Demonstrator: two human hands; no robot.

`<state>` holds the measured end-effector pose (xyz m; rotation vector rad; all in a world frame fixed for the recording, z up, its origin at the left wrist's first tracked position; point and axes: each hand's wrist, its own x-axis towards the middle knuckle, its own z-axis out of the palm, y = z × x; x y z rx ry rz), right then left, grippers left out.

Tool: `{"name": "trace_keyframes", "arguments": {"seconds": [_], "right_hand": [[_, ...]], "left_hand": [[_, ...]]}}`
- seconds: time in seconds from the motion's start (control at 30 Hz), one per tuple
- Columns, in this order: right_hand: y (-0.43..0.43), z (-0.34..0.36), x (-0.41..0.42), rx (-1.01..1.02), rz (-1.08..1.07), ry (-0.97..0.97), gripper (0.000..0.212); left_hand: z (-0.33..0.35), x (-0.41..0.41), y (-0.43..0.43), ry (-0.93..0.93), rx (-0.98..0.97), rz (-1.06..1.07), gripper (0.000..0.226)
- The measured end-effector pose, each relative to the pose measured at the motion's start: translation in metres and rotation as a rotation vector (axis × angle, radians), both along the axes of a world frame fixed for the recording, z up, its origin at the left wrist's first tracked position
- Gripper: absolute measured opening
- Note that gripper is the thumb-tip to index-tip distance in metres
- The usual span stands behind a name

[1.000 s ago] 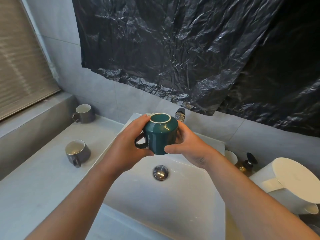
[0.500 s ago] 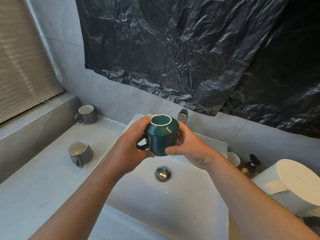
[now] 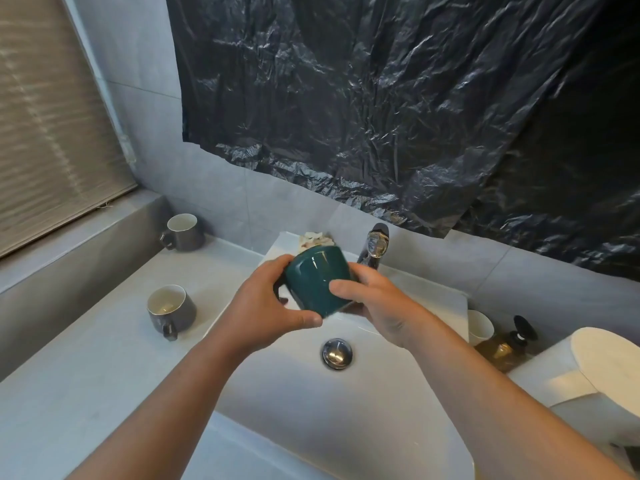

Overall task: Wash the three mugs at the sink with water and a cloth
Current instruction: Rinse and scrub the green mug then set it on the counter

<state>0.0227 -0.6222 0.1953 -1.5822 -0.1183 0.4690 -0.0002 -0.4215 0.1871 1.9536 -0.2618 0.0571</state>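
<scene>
A dark green mug hangs over the white sink, tilted with its mouth turned away from me. My left hand grips it at the handle side, thumb under its base. My right hand holds its other side, thumb across the wall. Two grey mugs stand on the left counter: the near grey mug beside the basin and the far grey mug by the wall. A pale cloth lies on the sink's back rim, partly hidden behind the green mug.
The chrome tap rises behind my right hand, and the drain plug sits mid-basin. Right of the sink stand a white cup, an amber pump bottle and a white lidded container. Black plastic sheeting covers the wall.
The green mug has tipped away from me, so its white rim no longer shows. Both hands kept their hold. The view shifted, bringing the tap and cloth into sight.
</scene>
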Motion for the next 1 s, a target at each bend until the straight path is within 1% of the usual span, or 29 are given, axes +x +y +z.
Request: {"name": "trace_keyframes", "arguments": {"seconds": [0.03,0.07,0.13,0.17,0.2,0.27,0.3,0.37,0.4,0.43,0.5,0.53,0.57,0.6,0.63,0.7,0.8,0.87,0.93,0.97,1.0], "right_hand": [[0.007,-0.002,0.002,-0.041,-0.027,0.039,0.029],[0.013,-0.004,0.004,-0.088,-0.056,0.092,0.035],[0.025,-0.010,0.012,-0.191,-0.094,0.220,0.063],[0.031,-0.012,0.015,-0.239,-0.091,0.272,0.071],[0.036,-0.015,0.019,-0.277,-0.078,0.313,0.073],[0.047,-0.019,0.026,-0.304,-0.054,0.364,0.068],[0.053,-0.020,0.030,-0.310,-0.061,0.383,0.068],[0.061,-0.022,0.042,-0.334,-0.105,0.397,0.076],[0.064,-0.025,0.051,-0.342,-0.143,0.383,0.076],[0.066,-0.027,0.058,-0.345,-0.189,0.351,0.069],[0.071,-0.039,0.076,-0.351,-0.314,0.242,0.040],[0.073,-0.046,0.084,-0.369,-0.380,0.157,0.025],[0.074,-0.054,0.094,-0.429,-0.433,0.042,0.018],[0.076,-0.061,0.103,-0.514,-0.464,-0.081,0.016],[0.078,-0.068,0.112,-0.607,-0.478,-0.180,0.016],[0.084,-0.080,0.131,-0.795,-0.482,-0.306,0.020],[0.092,-0.103,0.163,-1.021,-0.394,-0.406,0.036],[0.097,-0.116,0.181,-1.109,-0.311,-0.375,0.049],[0.098,-0.127,0.193,-1.173,-0.284,-0.282,0.057],[0.097,-0.131,0.197,-1.192,-0.296,-0.243,0.056],[0.097,-0.133,0.198,-1.208,-0.321,-0.220,0.049]], "left_hand": [[-0.004,0.001,0.001,0.058,-0.059,-0.007,0.067],[-0.006,0.001,0.002,0.100,-0.110,-0.012,0.060],[-0.012,0.004,0.005,0.178,-0.136,-0.009,0.055],[-0.014,0.007,0.009,0.225,-0.128,-0.013,0.057],[-0.016,0.009,0.013,0.277,-0.118,-0.016,0.055],[-0.021,0.016,0.024,0.391,-0.151,-0.005,0.046],[-0.026,0.021,0.031,0.452,-0.190,0.013,0.046],[-0.039,0.034,0.049,0.586,-0.315,0.072,0.059],[-0.045,0.041,0.057,0.652,-0.395,0.107,0.059],[-0.052,0.048,0.065,0.709,-0.468,0.140,0.053],[-0.065,0.061,0.079,0.765,-0.565,0.191,0.033],[-0.071,0.066,0.085,0.771,-0.592,0.197,0.027],[-0.075,0.072,0.089,0.773,-0.612,0.202,0.024],[-0.078,0.078,0.094,0.778,-0.625,0.206,0.024],[-0.082,0.085,0.098,0.785,-0.629,0.207,0.024],[-0.088,0.098,0.106,0.802,-0.618,0.198,0.027],[-0.096,0.114,0.115,0.806,-0.609,0.179,0.031],[-0.099,0.122,0.119,0.805,-0.601,0.171,0.027],[-0.102,0.128,0.122,0.799,-0.594,0.161,0.022],[-0.103,0.131,0.122,0.798,-0.588,0.151,0.021],[-0.104,0.133,0.122,0.796,-0.580,0.145,0.021]]}}
